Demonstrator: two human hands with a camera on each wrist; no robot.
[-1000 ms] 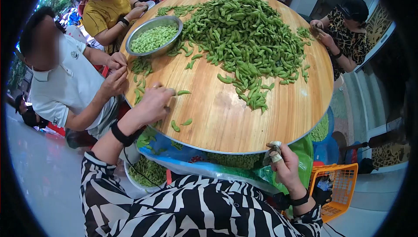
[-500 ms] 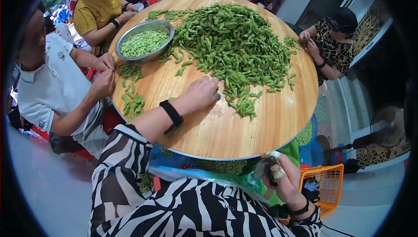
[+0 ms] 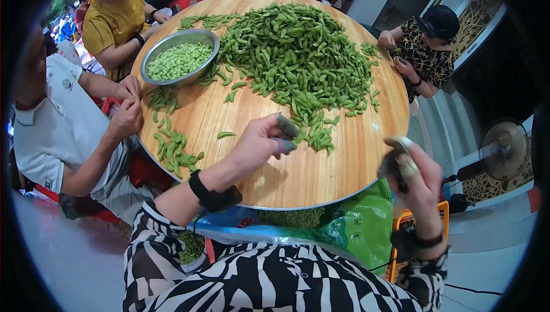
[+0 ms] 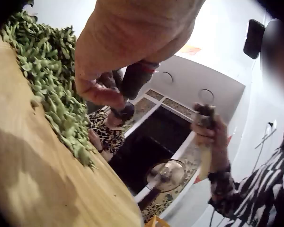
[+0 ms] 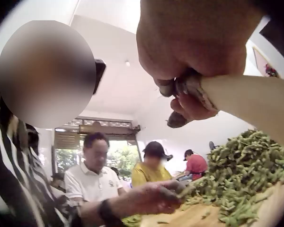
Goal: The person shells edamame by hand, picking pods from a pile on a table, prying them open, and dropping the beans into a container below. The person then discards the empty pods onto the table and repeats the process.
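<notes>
Over the wooden table, my left hand [image 3: 258,147] pinches a green pod [image 3: 299,135] between thumb and finger, both with dark coverings. The big heap of pods [image 3: 298,54] lies just beyond it. My right hand [image 3: 417,177] is raised off the table's right front edge, its fingers curled and wearing pale and dark coverings; whether it holds anything is unclear. In the right wrist view the right hand [image 5: 194,52] shows dark-covered fingertips close together, and the left hand [image 5: 163,196] is lower, near the heap. A steel bowl [image 3: 213,54] of shelled beans stands at the table's left.
Loose pods [image 3: 175,150] lie at the left edge of the round table [image 3: 258,186]. People sit at the left and right; the nearest wears a white shirt [image 3: 69,111]. A green bag [image 3: 366,226], an orange basket [image 3: 444,214] and a fan [image 3: 504,148] are at the right.
My left hand has gone from the left of the table to the heap's front edge and lifted with a pod. My right hand has risen and moved right. The view has shifted.
</notes>
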